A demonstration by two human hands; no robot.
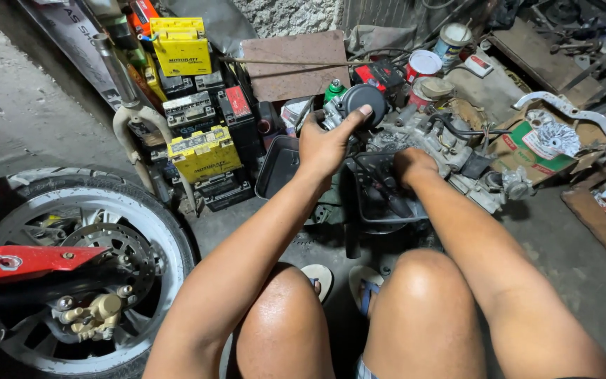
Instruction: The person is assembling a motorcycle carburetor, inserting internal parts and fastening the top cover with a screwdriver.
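Wheel [71, 274]: far left, red fairing, brake disc; I see it well apart from hands.
Batteries [201, 151]: yellow/black stack, left of engine.
Left hand [327, 144]: wrapped on engine's top-left end, thumb laid on black round cap [365, 98].
Engine [443, 144]: grey, greasy, hoses on top; sits centre betw both hands, above knees.
Right hand [414, 165]: curled, down in black crate [380, 189] just below engine; can't tell what it holds.
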